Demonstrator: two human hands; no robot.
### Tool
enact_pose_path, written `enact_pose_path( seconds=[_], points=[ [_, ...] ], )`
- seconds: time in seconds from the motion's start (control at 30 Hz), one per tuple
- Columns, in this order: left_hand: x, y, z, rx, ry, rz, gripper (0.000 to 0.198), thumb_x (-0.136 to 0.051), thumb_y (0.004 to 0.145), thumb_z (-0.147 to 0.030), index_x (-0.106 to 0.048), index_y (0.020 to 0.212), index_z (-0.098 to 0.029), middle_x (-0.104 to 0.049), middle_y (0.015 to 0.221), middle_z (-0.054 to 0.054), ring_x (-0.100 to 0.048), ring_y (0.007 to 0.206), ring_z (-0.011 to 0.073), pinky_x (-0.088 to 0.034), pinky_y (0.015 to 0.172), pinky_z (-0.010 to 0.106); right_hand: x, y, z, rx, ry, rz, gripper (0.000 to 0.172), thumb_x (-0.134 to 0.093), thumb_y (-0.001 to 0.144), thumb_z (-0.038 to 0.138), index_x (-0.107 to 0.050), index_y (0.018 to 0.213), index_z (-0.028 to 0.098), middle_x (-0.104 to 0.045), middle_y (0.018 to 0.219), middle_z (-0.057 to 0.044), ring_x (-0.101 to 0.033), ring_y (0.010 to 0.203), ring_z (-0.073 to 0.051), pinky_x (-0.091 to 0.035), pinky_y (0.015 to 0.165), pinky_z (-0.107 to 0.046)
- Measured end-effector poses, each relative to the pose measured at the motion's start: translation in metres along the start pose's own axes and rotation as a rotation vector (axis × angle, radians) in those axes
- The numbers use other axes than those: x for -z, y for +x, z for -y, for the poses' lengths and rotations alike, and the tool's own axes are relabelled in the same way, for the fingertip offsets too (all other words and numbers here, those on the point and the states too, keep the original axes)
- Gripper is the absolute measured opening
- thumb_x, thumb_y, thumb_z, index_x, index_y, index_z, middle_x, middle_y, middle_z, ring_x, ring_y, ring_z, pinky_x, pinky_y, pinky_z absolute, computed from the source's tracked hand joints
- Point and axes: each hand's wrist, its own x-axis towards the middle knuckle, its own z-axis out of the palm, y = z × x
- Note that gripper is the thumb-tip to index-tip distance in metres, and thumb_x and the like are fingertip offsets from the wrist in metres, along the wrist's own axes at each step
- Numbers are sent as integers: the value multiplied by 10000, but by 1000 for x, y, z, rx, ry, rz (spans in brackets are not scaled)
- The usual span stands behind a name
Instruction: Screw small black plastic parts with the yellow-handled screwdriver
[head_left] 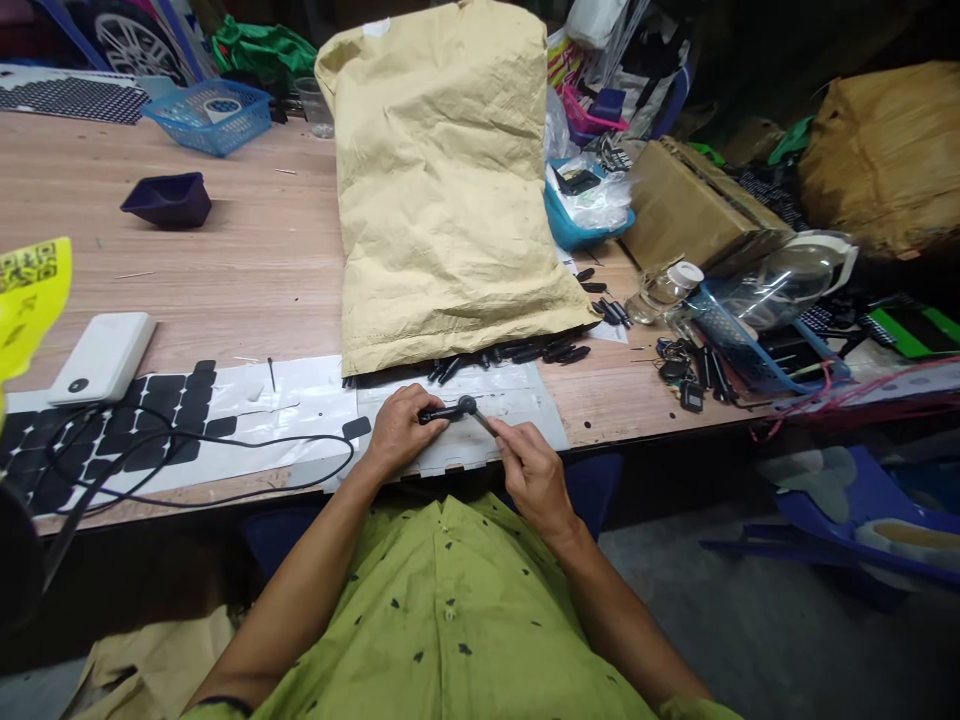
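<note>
My left hand (399, 428) is closed around a small black elongated part (441, 412), held just above the white sheet (517, 395) at the table's front edge. My right hand (536, 478) pinches a thin greyish stick-like tool (483, 420). A dark round piece (467, 404) sits where the tool's far end meets the black part; I cannot make out which of the two it belongs to. Several similar black parts (555, 350) lie beyond my hands, along the lower edge of a large tan paper sack (450, 200).
To the left are a white power bank (105, 355), a looped black cable (247, 437) and black sticker pads (161, 420). Farther back stand a dark purple tray (171, 200) and a blue basket (214, 115). On the right are a cardboard box (690, 200) and a clear jug (787, 275).
</note>
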Motion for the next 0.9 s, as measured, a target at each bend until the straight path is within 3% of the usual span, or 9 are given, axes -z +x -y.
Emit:
enact_pose_path(
  seconds=[0.17,0.4,0.7,0.9],
  points=[
    [1,-2,1,-14,-17,12,107,-699,849,-295,-763,906,-230,-695,857,28,-621,877,222,-499,811,357,14,12,-21,-96,-261,-133,347,-475,1012,215,-747,1223,263,-647,880,-37,-638,810,-156,-480,696,-243],
    [2,-2,0,-35,21,38,335,-480,1002,-402,-741,878,-232,-676,828,36,-593,831,214,-457,792,360,21,17,-74,-216,-687,-226,328,-548,937,136,-804,1099,261,-588,804,-52,-494,756,-186,-335,665,-293],
    [4,-5,1,-76,63,34,371,-431,1016,-447,-704,892,-229,-681,858,41,-578,835,215,-432,785,356,10,16,-81,-237,-716,-277,351,-532,921,135,-795,1111,268,-582,879,-73,-454,805,-207,-297,699,-331],
    [2,-41,-13,-343,164,129,216,-609,948,-427,-725,948,-245,-723,862,37,-604,833,209,-415,838,382,10,16,-83,-233,-705,-259,366,-532,906,140,-772,1154,263,-551,894,-85,-438,837,-223,-312,702,-343]
  ],
)
